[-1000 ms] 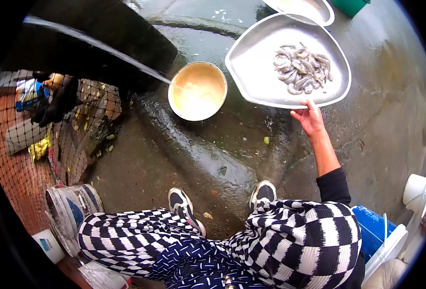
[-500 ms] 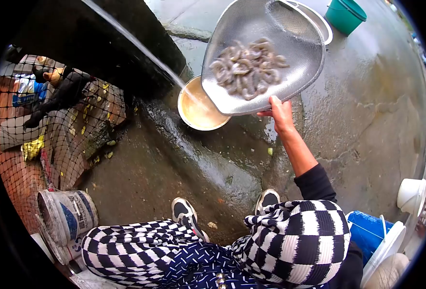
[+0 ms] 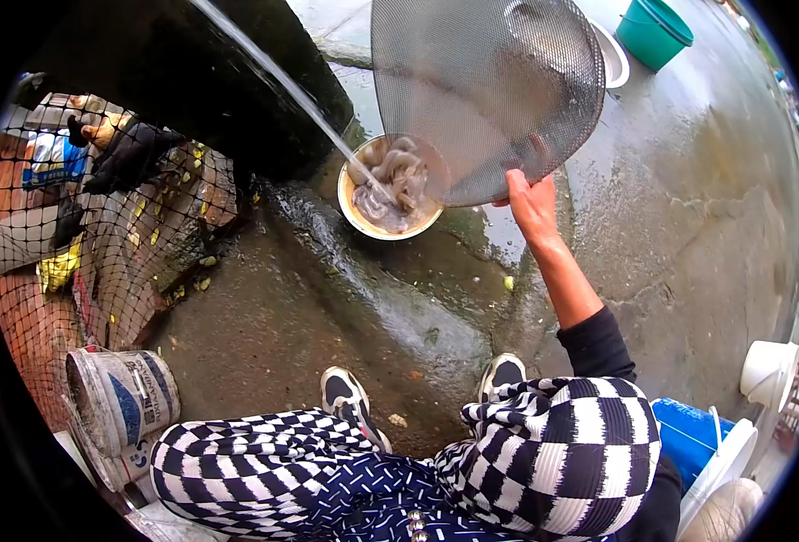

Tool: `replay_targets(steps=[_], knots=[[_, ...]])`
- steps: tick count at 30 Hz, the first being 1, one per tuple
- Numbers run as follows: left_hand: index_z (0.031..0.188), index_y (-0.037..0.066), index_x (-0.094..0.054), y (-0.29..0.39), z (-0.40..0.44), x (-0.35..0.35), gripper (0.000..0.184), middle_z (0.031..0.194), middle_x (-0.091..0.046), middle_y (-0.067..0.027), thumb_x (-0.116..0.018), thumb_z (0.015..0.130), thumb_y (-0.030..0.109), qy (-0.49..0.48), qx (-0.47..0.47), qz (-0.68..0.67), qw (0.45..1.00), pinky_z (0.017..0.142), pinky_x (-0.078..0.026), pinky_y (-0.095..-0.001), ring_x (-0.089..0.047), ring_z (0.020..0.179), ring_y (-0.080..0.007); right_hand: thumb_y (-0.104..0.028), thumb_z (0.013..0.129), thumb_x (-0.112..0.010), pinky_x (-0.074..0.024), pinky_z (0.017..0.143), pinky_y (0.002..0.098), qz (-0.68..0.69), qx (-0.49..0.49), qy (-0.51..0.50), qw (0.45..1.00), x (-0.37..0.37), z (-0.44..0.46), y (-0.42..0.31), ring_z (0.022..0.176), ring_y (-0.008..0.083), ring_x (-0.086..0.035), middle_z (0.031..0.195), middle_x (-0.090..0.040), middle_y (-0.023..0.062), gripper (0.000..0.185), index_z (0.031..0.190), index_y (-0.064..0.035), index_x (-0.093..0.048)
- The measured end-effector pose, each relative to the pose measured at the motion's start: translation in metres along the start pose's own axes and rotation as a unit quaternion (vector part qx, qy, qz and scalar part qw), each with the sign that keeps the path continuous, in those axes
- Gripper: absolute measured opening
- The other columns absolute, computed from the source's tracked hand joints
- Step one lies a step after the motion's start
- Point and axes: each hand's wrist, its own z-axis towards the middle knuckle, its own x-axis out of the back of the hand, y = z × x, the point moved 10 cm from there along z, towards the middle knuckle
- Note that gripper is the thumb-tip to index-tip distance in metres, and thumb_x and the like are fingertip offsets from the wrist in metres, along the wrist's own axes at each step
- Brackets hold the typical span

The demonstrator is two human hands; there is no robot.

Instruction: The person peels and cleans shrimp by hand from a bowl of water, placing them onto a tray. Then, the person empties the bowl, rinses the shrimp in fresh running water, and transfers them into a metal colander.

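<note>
My right hand [image 3: 533,210] grips the near rim of a scoop-shaped metal mesh strainer [image 3: 490,99], fingers closed around the edge. The strainer is tilted with its narrow end over a round, pale-rimmed bowl [image 3: 374,233] on the wet ground. A pile of grey shrimp [image 3: 399,181] lies in the bowl, partly seen through the mesh. From the upper left, a stream of water [image 3: 282,88] falls into the bowl onto the shrimp. My left hand is out of view.
A dark block [image 3: 191,81] stands at the upper left, with black netting [image 3: 101,244] below it. Behind the strainer are a white basin [image 3: 614,59] and a green bucket [image 3: 654,34]. A dirty white bucket [image 3: 124,397] and a blue bucket [image 3: 693,438] flank my legs.
The strainer has tipped toward the bowl, and the shrimp have slid out of it into the bowl. My right hand has kept hold of the rim.
</note>
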Motion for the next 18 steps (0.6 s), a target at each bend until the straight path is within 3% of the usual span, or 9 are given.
replay_targets(steps=[3,5,6,7,9,12,14,15,18], knots=[[0.110,0.003,-0.044,-0.001,0.002,-0.004,0.044,0.106,-0.048,-0.0130,-0.042,0.092,0.044,-0.003,-0.002,-0.002,1.000,0.076,-0.043,-0.0327,-0.048,0.095,-0.0229,-0.008,0.079,-0.048,-0.0492,0.049,0.0281,-0.006,0.036,-0.001,0.999,0.001,0.005,-0.006,0.062,0.0155,-0.058,0.082,-0.060,0.0128,0.047,0.124,0.0017,-0.040],[0.111,0.003,-0.044,0.001,0.001,-0.001,0.044,0.107,-0.047,-0.0130,-0.042,0.092,0.043,-0.003,-0.002,0.001,1.000,0.076,-0.043,-0.0327,-0.047,0.096,-0.0229,-0.007,0.080,-0.049,-0.0470,0.049,0.0274,-0.087,0.187,0.032,0.978,0.010,0.003,-0.028,0.055,0.0131,-0.056,0.072,-0.059,0.0101,0.040,0.118,0.0036,-0.048],[0.111,0.003,-0.043,0.000,0.002,-0.002,0.044,0.107,-0.047,-0.0130,-0.043,0.092,0.043,-0.004,-0.002,0.002,1.000,0.077,-0.043,-0.0326,-0.047,0.096,-0.0229,-0.007,0.080,-0.049,-0.0470,0.049,0.0274,-0.087,0.187,0.033,0.978,0.013,0.004,-0.028,0.055,0.0131,-0.056,0.072,-0.059,0.0101,0.040,0.118,0.0036,-0.048],[0.112,0.003,-0.043,-0.002,0.003,-0.004,0.044,0.108,-0.047,-0.0130,-0.043,0.092,0.043,-0.005,-0.003,0.001,1.000,0.077,-0.043,-0.0326,-0.047,0.097,-0.0228,-0.002,0.080,-0.045,-0.0493,0.049,0.0271,-0.045,0.145,-0.001,0.988,0.012,0.007,-0.021,0.057,0.0129,-0.056,0.087,-0.059,0.0118,0.049,0.128,-0.0027,-0.034],[0.113,0.004,-0.043,-0.003,0.002,-0.008,0.045,0.109,-0.047,-0.0130,-0.043,0.092,0.043,-0.007,0.000,-0.002,1.000,0.078,-0.043,-0.0325,-0.047,0.098,-0.0228,0.003,0.081,-0.042,-0.0516,0.049,0.0268,-0.004,0.101,-0.035,0.994,0.012,0.009,-0.014,0.058,0.0126,-0.056,0.102,-0.059,0.0135,0.062,0.138,-0.0089,-0.021],[0.114,0.004,-0.042,-0.002,0.002,-0.005,0.045,0.110,-0.047,-0.0131,-0.043,0.092,0.043,-0.005,-0.003,0.001,1.000,0.078,-0.043,-0.0324,-0.047,0.099,-0.0228,-0.002,0.081,-0.044,-0.0530,0.048,0.0284,-0.031,0.095,-0.031,0.994,0.012,0.010,-0.018,0.060,0.0148,-0.058,0.100,-0.059,0.0148,0.056,0.134,-0.0034,-0.024],[0.115,0.004,-0.042,-0.004,0.002,-0.005,0.045,0.111,-0.046,-0.0131,-0.043,0.092,0.043,-0.005,-0.001,0.001,1.000,0.079,-0.042,-0.0324,-0.047,0.100,-0.0227,-0.007,0.081,-0.046,-0.0559,0.048,0.0310,0.130,-0.019,-0.111,0.985,-0.004,0.005,-0.003,0.064,0.0184,-0.060,0.098,-0.056,0.0155,0.048,0.125,0.0031,-0.029],[0.116,0.004,-0.042,-0.002,0.002,-0.007,0.045,0.112,-0.046,-0.0131,-0.043,0.092,0.043,-0.005,-0.002,0.003,1.000,0.079,-0.042,-0.0323,-0.047,0.101,-0.0227,-0.013,0.081,-0.047,-0.0578,0.048,0.0333,0.139,-0.047,-0.080,0.986,-0.008,-0.001,0.000,0.072,0.0237,-0.063,0.091,-0.058,0.0138,0.034,0.110,0.0051,-0.046],[0.117,0.004,-0.041,0.000,0.001,-0.005,0.046,0.113,-0.046,-0.0131,-0.043,0.092,0.042,-0.005,-0.008,0.002,1.000,0.080,-0.042,-0.0322,-0.046,0.102,-0.0226,-0.012,0.080,-0.048,-0.0579,0.046,0.0327,0.171,-0.130,-0.115,0.970,-0.030,-0.009,0.037,0.080,0.0246,-0.062,0.096,-0.055,0.0149,0.039,0.113,0.0080,-0.042]])
